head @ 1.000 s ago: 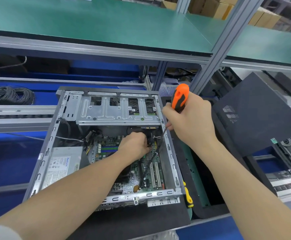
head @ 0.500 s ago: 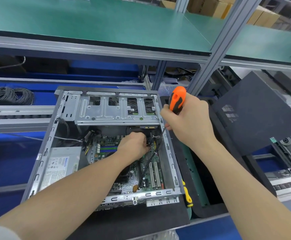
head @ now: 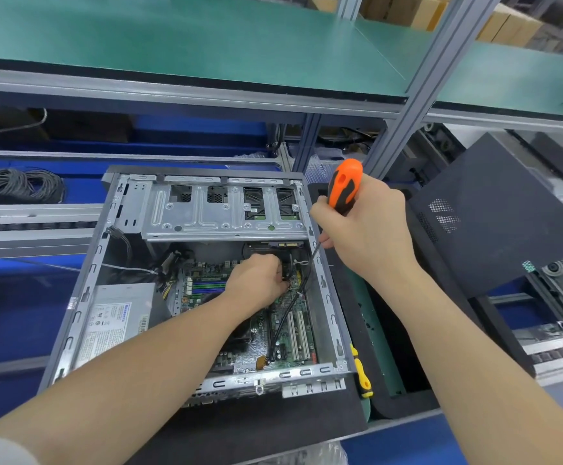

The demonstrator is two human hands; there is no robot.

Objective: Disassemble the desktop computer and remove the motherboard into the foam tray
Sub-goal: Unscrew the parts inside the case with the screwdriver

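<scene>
Both hands work at the open computer case point(head: 97, 260), which lies on its side on a black mat. Left hand point(head: 256, 283) reaches inside, fingers curled on a black connector point(head: 287, 272) at the far right corner of the motherboard point(head: 293, 333) — the board sits in the case floor, beside the grey power supply point(head: 115, 317) and below the metal drive cage point(head: 206, 213). Right hand point(head: 367, 233) grips the orange screwdriver point(head: 343, 186) in a closed fist, handle up, shaft slanting down past the case's right wall. Just right of the case lies the foam tray point(head: 407, 404), with a yellow screwdriver point(head: 362, 374) on its near edge — a black side panel point(head: 494, 213) leans beyond.
</scene>
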